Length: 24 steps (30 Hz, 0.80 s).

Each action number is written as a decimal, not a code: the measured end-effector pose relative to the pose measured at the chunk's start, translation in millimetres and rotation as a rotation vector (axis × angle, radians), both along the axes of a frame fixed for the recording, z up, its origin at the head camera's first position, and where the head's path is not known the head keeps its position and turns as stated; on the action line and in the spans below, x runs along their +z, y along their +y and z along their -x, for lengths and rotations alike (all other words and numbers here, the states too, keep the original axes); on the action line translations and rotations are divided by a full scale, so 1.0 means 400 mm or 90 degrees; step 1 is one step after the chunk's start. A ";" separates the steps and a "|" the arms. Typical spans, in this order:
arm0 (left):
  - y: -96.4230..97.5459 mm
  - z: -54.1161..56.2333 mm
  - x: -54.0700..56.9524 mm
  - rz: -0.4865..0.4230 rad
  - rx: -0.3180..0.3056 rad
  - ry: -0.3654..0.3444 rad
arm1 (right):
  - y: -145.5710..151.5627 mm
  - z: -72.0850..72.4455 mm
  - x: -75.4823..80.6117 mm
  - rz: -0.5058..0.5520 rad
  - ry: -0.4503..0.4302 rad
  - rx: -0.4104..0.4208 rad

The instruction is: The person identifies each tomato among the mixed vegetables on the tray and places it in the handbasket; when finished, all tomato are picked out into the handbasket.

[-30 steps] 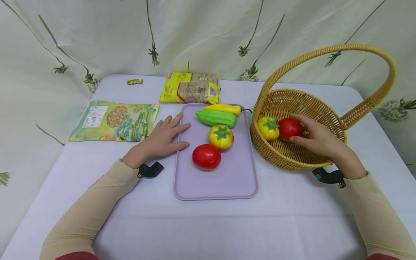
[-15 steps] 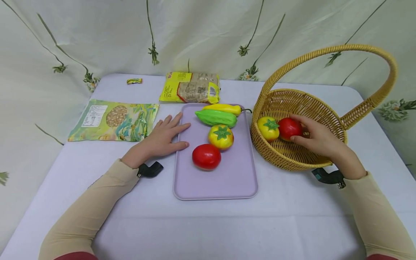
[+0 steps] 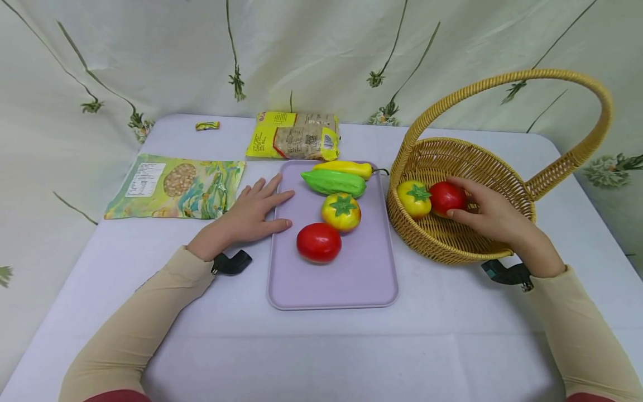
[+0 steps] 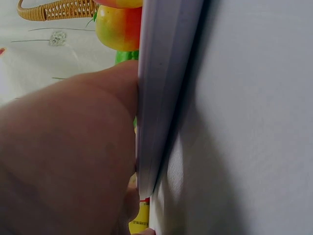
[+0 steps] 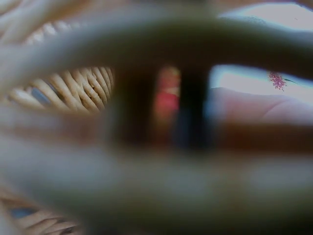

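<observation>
My left hand (image 3: 251,211) lies spread over the left edge of a lilac tray (image 3: 334,287), its thumb and fingertips on the tray. On the tray are a red toy tomato (image 3: 318,243), a yellow one with a green star-shaped calyx (image 3: 341,212), a green pepper (image 3: 334,183) and a yellow pepper (image 3: 346,167). Inside the wicker basket (image 3: 452,255), my right hand (image 3: 489,212) holds another red tomato (image 3: 447,199) between thumb and fingers. A yellow tomato (image 3: 414,199) sits against it on the left. Blurred wicker strands hide most of the right wrist view.
The basket's tall handle (image 3: 522,73) arches over it at the right. A green patterned bag (image 3: 176,187) lies left of the tray, and a yellow and brown bag (image 3: 293,135) behind it. A small yellow wrapped packet (image 3: 207,126) is at the back left of the white-covered table (image 3: 311,357).
</observation>
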<state>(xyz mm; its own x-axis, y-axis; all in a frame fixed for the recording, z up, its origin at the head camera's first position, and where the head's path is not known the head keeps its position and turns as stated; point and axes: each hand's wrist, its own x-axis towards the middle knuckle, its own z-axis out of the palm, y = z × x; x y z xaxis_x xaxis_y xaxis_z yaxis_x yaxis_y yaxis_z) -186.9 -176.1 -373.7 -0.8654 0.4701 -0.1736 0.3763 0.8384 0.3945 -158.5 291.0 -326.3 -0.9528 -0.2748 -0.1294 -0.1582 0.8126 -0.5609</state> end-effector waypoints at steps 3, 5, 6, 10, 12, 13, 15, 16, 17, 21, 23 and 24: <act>0.000 0.000 0.001 0.000 0.000 0.000 | -0.001 0.001 -0.001 0.001 -0.003 -0.005; 0.001 0.000 0.000 -0.001 -0.001 0.000 | -0.001 0.002 -0.001 0.000 -0.002 -0.005; 0.001 0.000 0.000 -0.001 -0.001 0.001 | -0.001 0.001 -0.001 0.000 0.000 -0.004; 0.001 0.001 -0.003 -0.004 -0.002 0.001 | 0.000 0.001 -0.001 -0.002 0.010 -0.003; 0.001 0.001 -0.003 -0.006 -0.001 0.002 | -0.001 0.000 -0.001 -0.004 0.015 -0.006; 0.001 0.001 -0.002 -0.007 -0.001 0.002 | -0.001 0.001 -0.001 -0.005 0.017 -0.006; 0.002 0.000 -0.001 -0.008 0.000 0.002 | -0.001 0.000 -0.001 -0.005 0.021 -0.008; 0.002 0.000 -0.001 -0.007 0.000 0.001 | -0.001 0.000 -0.001 -0.005 0.023 -0.009; 0.002 0.000 0.000 -0.007 0.000 0.000 | -0.001 0.000 -0.001 -0.004 0.025 -0.009; 0.001 0.000 -0.001 -0.004 -0.001 -0.001 | -0.002 0.000 0.001 -0.001 0.027 -0.013; 0.001 0.001 -0.003 -0.003 -0.001 0.001 | -0.002 0.000 0.002 -0.001 0.026 -0.019; 0.001 0.001 -0.003 -0.003 -0.001 0.002 | -0.002 0.000 0.003 -0.002 0.025 -0.021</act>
<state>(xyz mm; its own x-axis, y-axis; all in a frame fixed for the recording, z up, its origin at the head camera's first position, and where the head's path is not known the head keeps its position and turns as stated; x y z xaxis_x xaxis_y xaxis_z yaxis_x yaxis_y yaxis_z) -187.4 -175.8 -374.9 -0.8650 0.4727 -0.1684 0.3793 0.8357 0.3972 -158.5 290.2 -325.2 -0.9658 -0.2424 -0.0921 -0.1530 0.8193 -0.5526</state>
